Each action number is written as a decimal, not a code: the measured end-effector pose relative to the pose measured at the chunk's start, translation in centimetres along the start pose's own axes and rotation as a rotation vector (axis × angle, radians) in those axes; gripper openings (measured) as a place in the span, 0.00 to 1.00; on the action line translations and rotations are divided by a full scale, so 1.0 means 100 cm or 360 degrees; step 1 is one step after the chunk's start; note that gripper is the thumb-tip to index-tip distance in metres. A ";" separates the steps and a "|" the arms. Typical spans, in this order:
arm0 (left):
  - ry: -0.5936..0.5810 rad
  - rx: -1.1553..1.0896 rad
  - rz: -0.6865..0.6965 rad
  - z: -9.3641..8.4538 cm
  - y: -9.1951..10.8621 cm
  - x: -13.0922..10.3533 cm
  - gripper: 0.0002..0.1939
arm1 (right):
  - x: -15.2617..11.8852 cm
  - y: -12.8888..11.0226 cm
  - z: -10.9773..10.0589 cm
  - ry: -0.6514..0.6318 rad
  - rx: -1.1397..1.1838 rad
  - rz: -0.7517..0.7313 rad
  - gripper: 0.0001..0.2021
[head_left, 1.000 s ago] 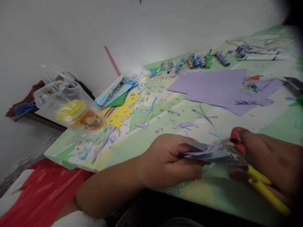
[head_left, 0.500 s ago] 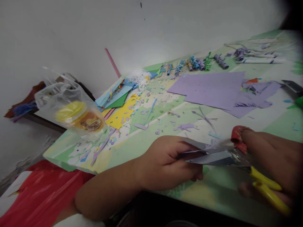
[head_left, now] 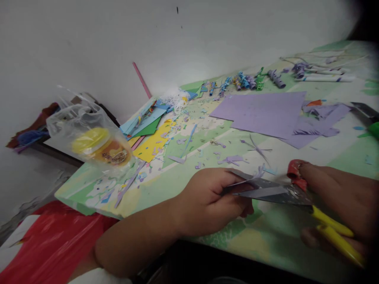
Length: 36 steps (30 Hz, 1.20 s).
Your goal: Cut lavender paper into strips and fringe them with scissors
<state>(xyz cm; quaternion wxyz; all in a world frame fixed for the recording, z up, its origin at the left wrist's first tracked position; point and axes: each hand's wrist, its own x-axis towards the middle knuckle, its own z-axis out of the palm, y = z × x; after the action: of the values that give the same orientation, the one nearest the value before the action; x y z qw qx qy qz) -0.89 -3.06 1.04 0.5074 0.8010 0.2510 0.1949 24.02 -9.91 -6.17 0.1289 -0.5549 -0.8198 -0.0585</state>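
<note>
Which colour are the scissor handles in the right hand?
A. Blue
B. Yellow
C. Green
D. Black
B: the right hand grips scissors whose handles are yellow, with the blades pointing toward the lilac paper strip pinched in the left hand.

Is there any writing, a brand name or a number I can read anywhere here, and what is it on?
Nothing can be read.
Jar label: the yellow-lidded jar inside the clear plastic bag has a dark mark on its orange label, too blurred to read.
Scissors, purple paper sheet, table: no text visible.
</note>
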 end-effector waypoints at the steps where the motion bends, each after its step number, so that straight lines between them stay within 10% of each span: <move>1: -0.0011 0.0022 -0.0003 0.000 0.000 0.000 0.09 | 0.000 -0.001 0.000 -0.0010 0.0016 0.0000 0.27; 27: -0.0038 0.0034 0.0123 -0.002 -0.005 0.004 0.09 | 0.008 -0.007 -0.008 -0.0230 0.0297 0.0063 0.20; 36: -0.0111 -0.0305 -0.0190 -0.008 -0.008 0.011 0.08 | 0.020 -0.012 -0.020 -0.0282 0.0518 0.0176 0.21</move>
<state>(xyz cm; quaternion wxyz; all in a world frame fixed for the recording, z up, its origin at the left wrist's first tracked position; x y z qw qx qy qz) -0.59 -1.54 0.73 0.6008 0.7387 0.2608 0.1595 22.45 -9.03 -3.66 0.1472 -0.5740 -0.7948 0.1312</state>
